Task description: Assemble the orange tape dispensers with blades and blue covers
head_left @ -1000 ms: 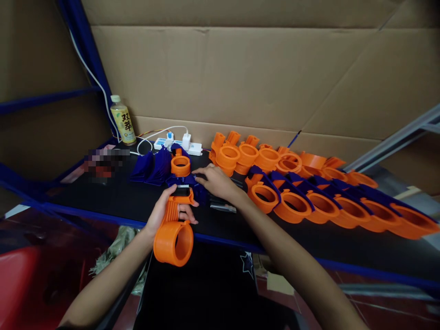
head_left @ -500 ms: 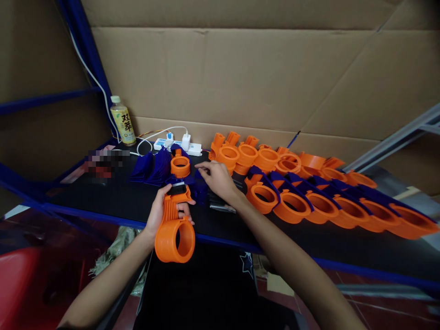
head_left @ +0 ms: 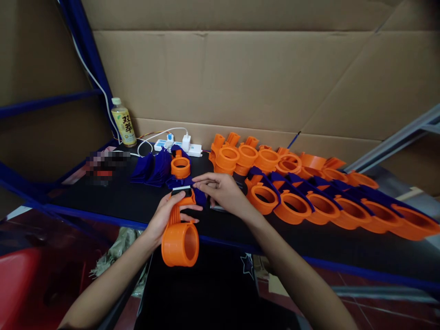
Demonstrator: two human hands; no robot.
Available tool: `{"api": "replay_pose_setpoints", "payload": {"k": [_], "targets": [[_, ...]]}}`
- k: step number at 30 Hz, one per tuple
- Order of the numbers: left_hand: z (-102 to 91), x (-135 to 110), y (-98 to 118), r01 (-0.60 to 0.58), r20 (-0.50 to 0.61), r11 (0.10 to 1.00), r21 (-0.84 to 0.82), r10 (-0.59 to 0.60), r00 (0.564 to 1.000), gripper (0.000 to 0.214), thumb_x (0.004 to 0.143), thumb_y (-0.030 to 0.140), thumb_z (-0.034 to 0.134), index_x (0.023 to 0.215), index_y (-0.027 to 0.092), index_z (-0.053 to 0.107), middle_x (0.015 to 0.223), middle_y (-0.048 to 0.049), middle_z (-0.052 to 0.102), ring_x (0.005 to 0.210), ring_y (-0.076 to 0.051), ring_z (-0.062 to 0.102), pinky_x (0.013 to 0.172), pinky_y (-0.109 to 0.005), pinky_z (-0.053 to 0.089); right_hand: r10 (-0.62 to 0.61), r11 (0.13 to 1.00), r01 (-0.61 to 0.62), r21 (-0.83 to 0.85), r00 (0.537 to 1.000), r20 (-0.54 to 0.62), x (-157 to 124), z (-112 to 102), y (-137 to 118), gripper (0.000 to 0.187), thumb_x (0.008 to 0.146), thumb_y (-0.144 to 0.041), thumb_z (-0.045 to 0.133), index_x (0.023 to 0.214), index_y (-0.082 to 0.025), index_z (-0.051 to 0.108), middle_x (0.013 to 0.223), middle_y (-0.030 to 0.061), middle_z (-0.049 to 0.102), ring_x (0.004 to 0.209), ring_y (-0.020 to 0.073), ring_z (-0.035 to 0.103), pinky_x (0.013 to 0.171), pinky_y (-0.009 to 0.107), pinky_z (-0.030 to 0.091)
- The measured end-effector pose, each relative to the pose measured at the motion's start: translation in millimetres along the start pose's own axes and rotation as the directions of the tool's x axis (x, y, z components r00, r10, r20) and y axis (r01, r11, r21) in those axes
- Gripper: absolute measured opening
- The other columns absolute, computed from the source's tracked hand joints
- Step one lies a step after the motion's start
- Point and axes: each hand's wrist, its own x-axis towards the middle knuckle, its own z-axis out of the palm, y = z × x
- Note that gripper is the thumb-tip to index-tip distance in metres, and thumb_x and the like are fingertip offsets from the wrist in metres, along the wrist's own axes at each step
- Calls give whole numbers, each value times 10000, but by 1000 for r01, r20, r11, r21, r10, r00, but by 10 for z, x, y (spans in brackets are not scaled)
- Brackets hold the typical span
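Note:
My left hand (head_left: 164,211) is wrapped around the handle of an orange tape dispenser (head_left: 180,244), its thumb on the black piece by the toothed metal blade (head_left: 181,188). The dispenser's round hub hangs toward me over the table's front edge. My right hand (head_left: 223,190) is beside the blade end, thumb and fingertips pinched together; what lies between them, if anything, is too small to make out. Beneath that hand, a dark bundle of thin strips (head_left: 220,208) is mostly covered. Just beyond the blade stands another orange dispenser (head_left: 180,168) with a blue part.
Stacked blue plates (head_left: 160,167) lie to the left. Two rows of orange dispensers (head_left: 292,207) fill the right side, the front row fitted with blue parts. Along the cardboard wall are a power strip (head_left: 195,150) with cables and a drink bottle (head_left: 123,123).
The dispenser in my left hand has moved slightly right, its blade end now nearer my right hand. My right hand has come down and toward me from the dark strips to the blade.

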Motion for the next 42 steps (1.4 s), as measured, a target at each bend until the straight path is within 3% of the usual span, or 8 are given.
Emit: {"api": "replay_pose_setpoints", "payload": {"k": [5, 8, 14, 19, 26, 31, 38, 42], "targets": [[-25, 21, 53, 48, 9, 994, -100, -48, 999, 276, 908, 335, 620, 1094, 132, 628, 960, -119, 757, 820, -256, 754, 644, -348, 648, -55, 976, 27, 215, 991, 122, -144, 13, -20, 454, 827, -283, 725, 1270, -214, 654, 1205, 77, 668, 753, 95, 611, 657, 249, 573], [-37, 25, 68, 75, 9, 988, -134, -75, 997, 257, 906, 322, 619, 1087, 141, 641, 970, -110, 761, 802, -230, 748, 640, -325, 646, -93, 992, 86, 94, 993, 72, -255, 62, 29, 583, 810, -273, 751, 1371, -260, 593, 1076, 34, 661, 698, 78, 549, 648, 232, 529], [45, -50, 92, 109, 8, 989, -102, -109, 994, 250, 915, 311, 595, 1068, 119, 644, 885, -107, 765, 648, -204, 731, 568, -310, 627, -230, 952, 212, -220, 972, -56, -275, 138, 145, 520, 845, -327, 726, 1353, -292, 621, 949, 15, 668, 612, 88, 410, 561, 216, 423], [94, -70, 112, 171, 59, 984, -57, -167, 984, 279, 947, 307, 522, 1075, 87, 637, 867, -138, 765, 546, -205, 710, 505, -310, 602, -136, 987, 134, -84, 991, -19, -241, 106, 166, 481, 841, -393, 729, 1299, -263, 660, 851, -5, 640, 538, 69, 394, 479, 198, 388], [-59, 20, 80, 205, 141, 975, -85, -192, 971, 289, 950, 353, 551, 1082, 119, 656, 938, -131, 761, 691, -222, 748, 599, -304, 617, -60, 998, 49, 49, 968, 244, -294, -44, 148, 609, 963, -355, 575, 1533, -265, 381, 654, -68, 487, 539, 74, 460, 530, 196, 478], [-40, -1, 112, 251, 173, 966, -60, -237, 956, 319, 963, 372, 515, 1072, 108, 657, 888, -145, 761, 591, -214, 732, 519, -289, 597, -75, 997, 74, 17, 991, 107, -335, -30, 199, 514, 928, -365, 629, 1425, -260, 548, 709, -46, 518, 555, 68, 491, 516, 181, 467], [-8, -2, 82, 254, 159, 965, -60, -242, 957, 318, 933, 358, 579, 1123, 111, 639, 903, -147, 756, 737, -238, 751, 579, -293, 617, -158, 973, 167, -160, 985, 70, -360, 27, 208, 517, 963, -363, 562, 1471, -306, 484, 985, 14, 613, 604, 65, 503, 557, 191, 499], [13, 1, 62, 192, 154, 980, -44, -183, 971, 307, 927, 336, 586, 1123, 105, 638, 939, -143, 751, 727, -231, 742, 565, -303, 622, -228, 946, 231, -228, 973, 41, -360, 17, 208, 493, 963, -341, 564, 1452, -296, 511, 920, 5, 559, 652, 81, 502, 582, 187, 485]]}}
